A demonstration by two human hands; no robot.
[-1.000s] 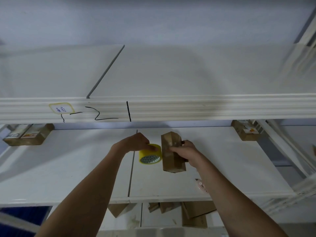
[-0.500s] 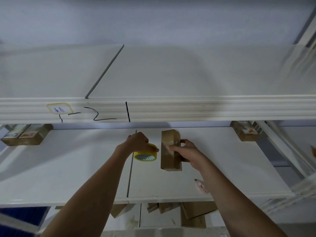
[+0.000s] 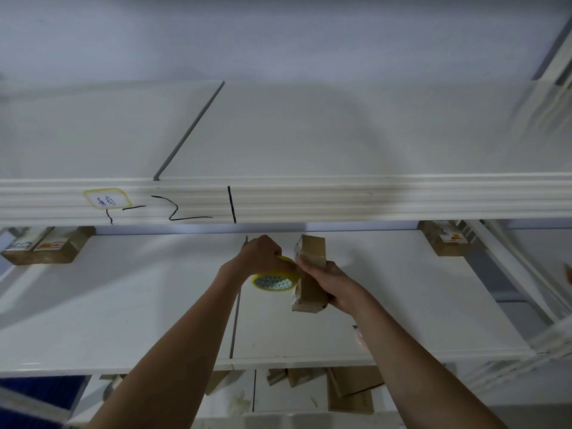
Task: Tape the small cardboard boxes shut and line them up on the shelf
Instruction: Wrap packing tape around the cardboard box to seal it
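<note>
Right hand (image 3: 329, 281) wraps a small cardboard box (image 3: 310, 274) held on end above the middle shelf (image 3: 123, 305), left hand (image 3: 263, 255) curled over the yellow tape roll (image 3: 274, 280) pressed against the box's left side; more boxes (image 3: 46, 246) sit far back

Shelf front rail (image 3: 340, 199): yellow-edged white sticker (image 3: 106, 199) w/ blue handwritten chars, not legible. Beside it black marker strokes (image 3: 192, 207), approx "- 2 - 1". Labels on cardboard boxes at back left (image 3: 46, 246) & back right (image 3: 445, 239): red/orange print, too blurred to read.
</note>
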